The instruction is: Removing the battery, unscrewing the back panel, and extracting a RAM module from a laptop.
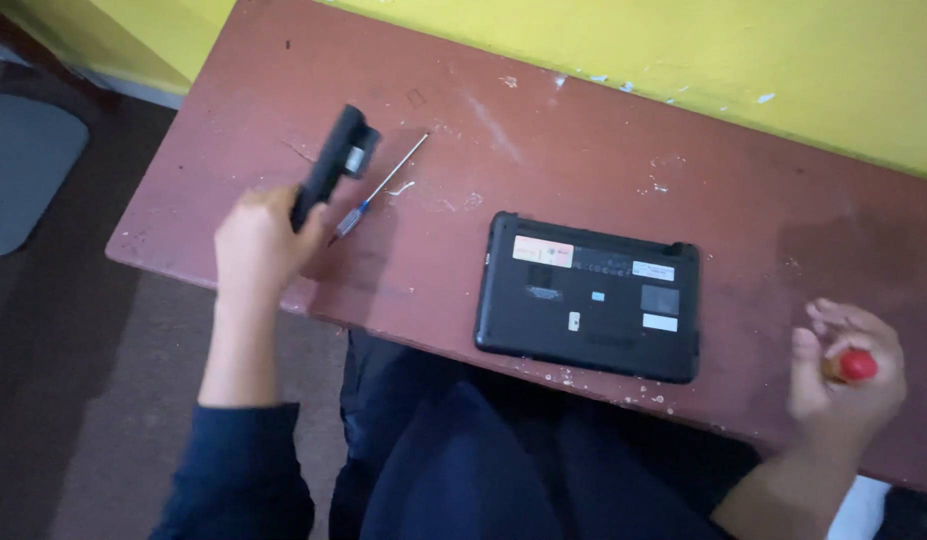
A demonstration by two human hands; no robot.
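A small black laptop [589,297] lies upside down near the front edge of a reddish-brown table [604,150], its underside with several labels facing up. My left hand [256,245] grips one end of a long black battery pack [334,163], lifted over the table's left part. Just right of it lies a thin screwdriver [382,187] with a long metal shaft and a small blue-and-clear handle. My right hand [846,375] hovers at the table's right front, closed around a red-handled tool [857,366]; only its red end shows.
A yellow wall [684,50] runs along the table's far edge. The tabletop is scratched and spotted with white paint flecks. A grey rounded object [24,170] lies on the dark floor at left. My dark-clothed legs sit under the table's front edge.
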